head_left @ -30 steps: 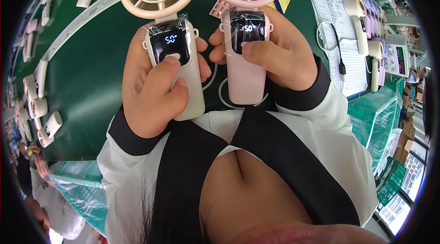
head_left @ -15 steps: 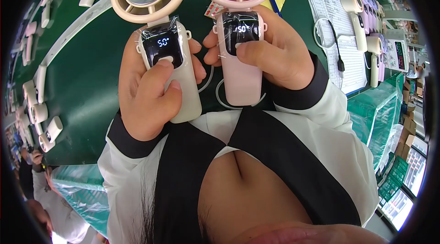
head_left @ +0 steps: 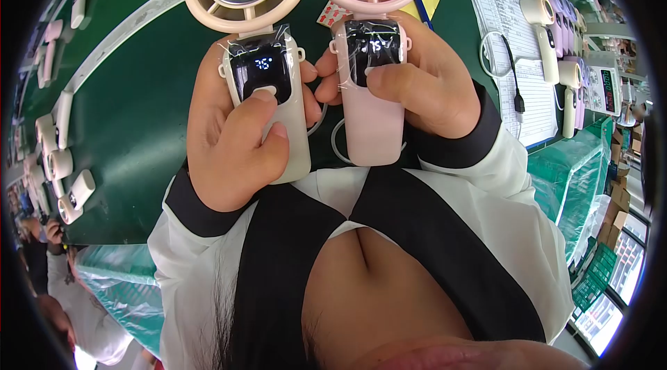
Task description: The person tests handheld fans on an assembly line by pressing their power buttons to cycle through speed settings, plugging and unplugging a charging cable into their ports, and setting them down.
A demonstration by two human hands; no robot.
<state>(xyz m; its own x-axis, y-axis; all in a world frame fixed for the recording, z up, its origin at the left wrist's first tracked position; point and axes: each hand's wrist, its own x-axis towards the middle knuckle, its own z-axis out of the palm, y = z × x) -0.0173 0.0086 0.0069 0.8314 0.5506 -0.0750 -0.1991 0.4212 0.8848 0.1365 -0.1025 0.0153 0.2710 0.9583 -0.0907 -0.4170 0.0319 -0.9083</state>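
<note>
My left hand (head_left: pixel 240 127) is closed round a cream handheld fan (head_left: pixel 295 141), its thumb on the button below a dark display that reads 75°. A round mirror-like disc sits in the middle of this fan's ring head. My right hand (head_left: pixel 434 85) grips a pink handheld fan (head_left: pixel 373 123), with the thumb at its button and a lit display that seems to read 75°. Clear film covers both displays. The two fans are upright side by side, apart from each other. Behind them a pale cable (head_left: pixel 339 141) is partly hidden.
Papers with writing (head_left: pixel 497 5) lie at the right under a cable with a black plug (head_left: pixel 519 102). More fans (head_left: pixel 547 36) stand beyond, near a device with a lit display (head_left: pixel 602 85). Fans (head_left: pixel 59 161) line the left side. A person (head_left: pixel 83 307) is at the lower left.
Both displays have gone from 50° to 75°. The two fans moved slightly left, then back right, still held in my hands.
</note>
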